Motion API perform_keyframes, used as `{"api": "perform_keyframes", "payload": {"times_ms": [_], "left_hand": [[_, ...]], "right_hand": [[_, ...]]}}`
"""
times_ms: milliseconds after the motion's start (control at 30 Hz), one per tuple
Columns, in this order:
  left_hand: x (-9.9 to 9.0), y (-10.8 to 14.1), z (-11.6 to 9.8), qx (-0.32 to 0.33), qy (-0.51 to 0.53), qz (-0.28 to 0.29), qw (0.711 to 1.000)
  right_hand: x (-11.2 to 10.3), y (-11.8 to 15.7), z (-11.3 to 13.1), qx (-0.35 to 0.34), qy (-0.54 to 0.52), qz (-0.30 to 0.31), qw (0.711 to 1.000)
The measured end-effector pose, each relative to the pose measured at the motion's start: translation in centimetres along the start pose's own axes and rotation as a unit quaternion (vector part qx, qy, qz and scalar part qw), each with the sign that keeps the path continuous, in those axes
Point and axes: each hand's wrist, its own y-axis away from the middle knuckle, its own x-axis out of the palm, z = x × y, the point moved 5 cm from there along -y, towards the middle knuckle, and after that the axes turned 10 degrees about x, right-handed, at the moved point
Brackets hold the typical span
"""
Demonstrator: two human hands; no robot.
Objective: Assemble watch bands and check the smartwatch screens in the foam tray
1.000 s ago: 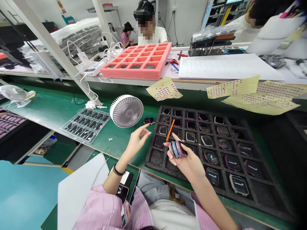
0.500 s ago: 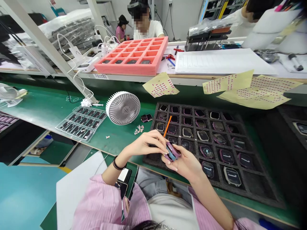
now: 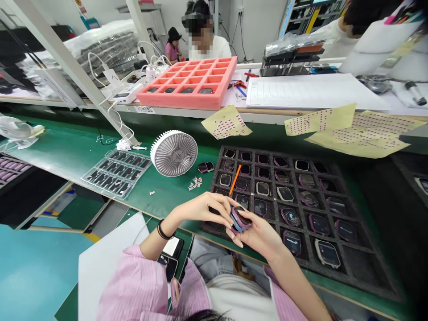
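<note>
Over the near edge of the black foam tray, both my hands are closed around a purple-cased smartwatch (image 3: pixel 236 216) with a light blue part along its lower side. My right hand (image 3: pixel 262 234) grips it from the right, thumb on the dark face. From the left, my left hand (image 3: pixel 209 208) pinches its edge with the fingertips. An orange stick (image 3: pixel 235 180) slants up just beyond the left fingers; whether they hold it or it lies on the tray I cannot tell. The foam tray (image 3: pixel 363 266) carries rows of smartwatches in its compartments.
A white fan (image 3: pixel 174 154) stands left of the tray, near two more watches (image 3: pixel 206 167) and small loose pieces (image 3: pixel 195 183). Farther left lies a clear plastic tray of dark parts (image 3: pixel 117 173). The shelf above bears a pink foam tray (image 3: pixel 187 101) and paper sheets (image 3: pixel 301 91). Co-workers sit beyond.
The watch has turned in my hands, so its dark face shows more and the gap along its side less. My right thumb now rests on the face. The view has shifted slightly.
</note>
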Motion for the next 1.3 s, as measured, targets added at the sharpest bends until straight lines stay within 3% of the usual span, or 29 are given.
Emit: {"api": "perform_keyframes", "payload": {"times_ms": [200,467,567,633,667,733,800,867,1100,1300], "left_hand": [[0.3,1.2,1.5,-0.022,-0.024,-0.068,0.997],[0.9,2.6,3.5,-0.092,0.007,-0.047,0.995],[0.1,2.8,4.2,-0.117,0.018,-0.024,0.993],[-1.7,3.1,4.9,-0.13,-0.024,-0.041,0.99],[-2.9,3.4,5.5,-0.142,-0.075,-0.068,0.985],[-5.5,4.4,6.7,-0.194,-0.222,-0.128,0.947],[-6.9,5.4,8.2,-0.256,-0.331,-0.126,0.899],[-7.2,6.0,9.4,-0.294,-0.371,-0.101,0.875],[-7.1,6.6,10.9,-0.323,-0.357,-0.088,0.872],[-6.9,6.8,10.5,-0.331,-0.372,-0.121,0.859]], "right_hand": [[-0.1,-0.2,-0.9,0.015,0.019,-0.021,0.999],[0.0,-1.3,-2.3,0.033,0.028,-0.03,0.999],[0.0,-1.7,-2.7,0.034,0.028,-0.022,0.999],[0.2,-1.7,-2.5,0.03,0.026,-0.017,0.999],[0.3,-1.6,-2.3,0.021,0.023,-0.019,0.999],[0.2,-1.3,-1.4,-0.002,0.02,-0.034,0.999],[0.1,-0.9,-0.5,-0.024,0.021,-0.054,0.998],[0.0,-0.6,0.2,-0.038,0.021,-0.066,0.997],[0.0,-0.4,1.0,-0.072,0.025,-0.077,0.994],[0.1,-0.3,1.6,-0.132,0.028,-0.093,0.986]]}}
